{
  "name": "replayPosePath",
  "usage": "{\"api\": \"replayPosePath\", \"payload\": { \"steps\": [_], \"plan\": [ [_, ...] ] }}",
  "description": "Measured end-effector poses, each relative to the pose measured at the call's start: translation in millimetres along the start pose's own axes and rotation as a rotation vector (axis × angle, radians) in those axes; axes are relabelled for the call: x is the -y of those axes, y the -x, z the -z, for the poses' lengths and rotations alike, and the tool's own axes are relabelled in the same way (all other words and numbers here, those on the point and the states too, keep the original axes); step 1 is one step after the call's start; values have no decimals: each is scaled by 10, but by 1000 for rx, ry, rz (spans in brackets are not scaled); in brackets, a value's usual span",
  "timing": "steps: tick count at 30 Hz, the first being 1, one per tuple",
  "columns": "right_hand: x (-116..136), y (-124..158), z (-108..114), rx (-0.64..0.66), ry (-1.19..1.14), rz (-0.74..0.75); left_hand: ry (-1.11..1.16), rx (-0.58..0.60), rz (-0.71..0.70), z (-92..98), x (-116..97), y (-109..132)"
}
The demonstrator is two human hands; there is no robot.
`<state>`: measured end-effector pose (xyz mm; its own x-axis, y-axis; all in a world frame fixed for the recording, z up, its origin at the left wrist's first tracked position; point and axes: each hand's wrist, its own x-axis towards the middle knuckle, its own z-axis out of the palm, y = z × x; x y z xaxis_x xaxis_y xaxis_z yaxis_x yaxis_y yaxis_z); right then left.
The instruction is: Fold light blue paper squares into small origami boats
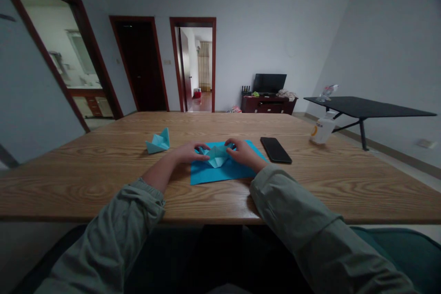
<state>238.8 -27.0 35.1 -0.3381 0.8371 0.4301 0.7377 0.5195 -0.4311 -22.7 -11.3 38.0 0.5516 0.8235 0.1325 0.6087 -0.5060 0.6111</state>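
Note:
A light teal folded paper piece [217,155] lies on a blue paper sheet [223,172] near the front of the wooden table [103,165]. My left hand [188,152] pinches the folded piece at its left side, fingers closed on it. My right hand [243,151] grips the same piece from the right, fingers curled over its edge. A finished light teal paper boat [158,141] stands to the left, apart from both hands.
A black phone [275,149] lies flat just right of the blue sheet. A white cup [322,129] stands at the table's right edge. Beyond are a black side table [365,108], a TV stand [268,103] and open doorways.

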Motion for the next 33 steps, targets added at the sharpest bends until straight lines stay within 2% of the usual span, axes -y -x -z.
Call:
{"api": "replayPosePath", "payload": {
  "steps": [4, 7, 11, 15, 21, 27, 33],
  "plan": [
    [25, 29, 0, -7, 62, 60, -23, 18, -26, -15, -25, -1],
    [30, 57, 3, 42, 98, 85, -52, 35, -19, -24, -48, 15],
    [-7, 68, -13, 149, 141, 32, -102, 29, -22, -54, -104, 41],
    [-23, 63, -15, 169, 152, 13, -140, 51, -71, -96, -139, 39],
    [1, 57, 18, 183, 135, 55, -196, 86, 9, -111, -187, 41],
    [-56, 41, -25, 176, 104, -18, -202, 98, -3, -108, -189, 43],
    [-99, 28, -51, 215, 174, -108, -181, 117, 0, -117, -218, 52]
  ]
}}
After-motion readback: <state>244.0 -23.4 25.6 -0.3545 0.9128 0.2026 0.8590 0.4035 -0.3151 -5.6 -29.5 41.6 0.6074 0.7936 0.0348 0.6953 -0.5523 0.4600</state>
